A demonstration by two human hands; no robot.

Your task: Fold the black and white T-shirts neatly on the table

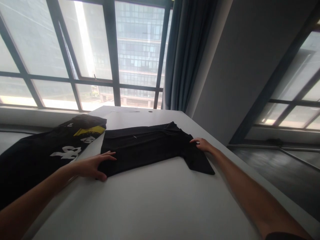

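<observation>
A black T-shirt [145,143] lies lengthwise across the white table, folded into a long narrow strip. At its right end a short sleeve [200,161] slants toward me, its tip near the table's right side. My left hand [96,165] rests on the shirt's left end, fingers spread and thumb apart near the lower corner. On the other side, my right hand [202,145] has its fingertips closed on the cloth near the top of the sleeve. Creases bunch up along the far right edge of the shirt.
On the left lies another dark garment [32,153] with white lettering and a yellow patch, partly over the table's edge. The white table [155,200] reaches toward large windows [140,43]. A grey-blue curtain [185,56] hangs behind it, beside a slanting wall [240,66].
</observation>
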